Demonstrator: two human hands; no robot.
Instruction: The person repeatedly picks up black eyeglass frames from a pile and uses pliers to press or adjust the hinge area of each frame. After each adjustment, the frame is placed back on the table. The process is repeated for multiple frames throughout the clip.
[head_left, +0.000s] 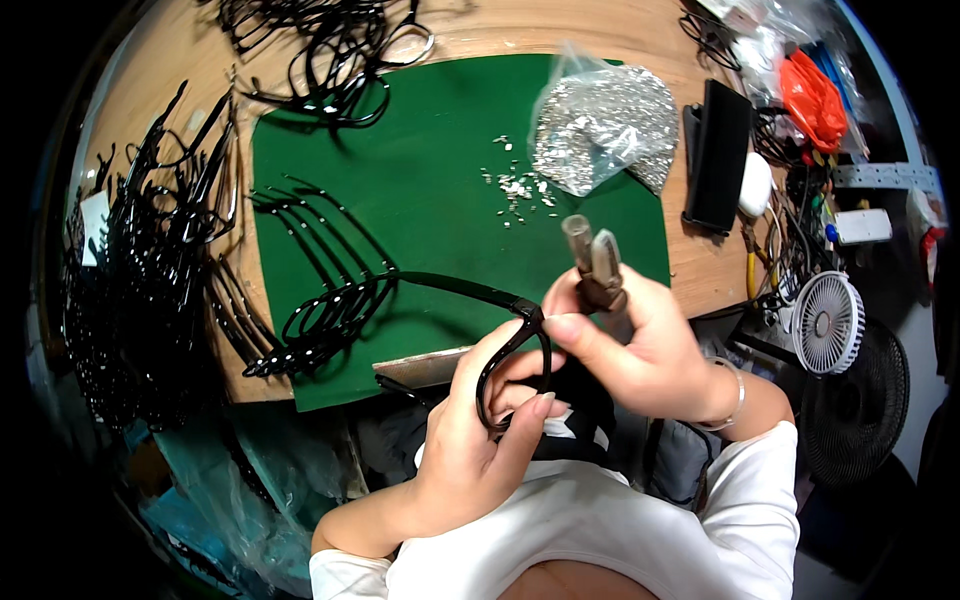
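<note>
My left hand [465, 440] is closed around a black eyeglass frame [470, 292], its fingers through and about one rim. One temple of the frame stretches out to the left over the green mat [450, 170]. My right hand [655, 350] grips a hand tool [602, 262] with two pale prongs pointing up, one a clear round stub and one flatter; its exact kind I cannot make out. The right thumb and a fingertip meet the frame near its hinge corner. Left of my hands, several black frames [335, 310] stand in a row on the mat.
A clear bag of small silvery pieces [605, 120] lies at the back right, with loose pieces [520, 187] beside it. Black frames [160, 250] are heaped at left, more [340, 60] at the back. A black case [717, 155], cables and a small white fan [828, 322] occupy the right.
</note>
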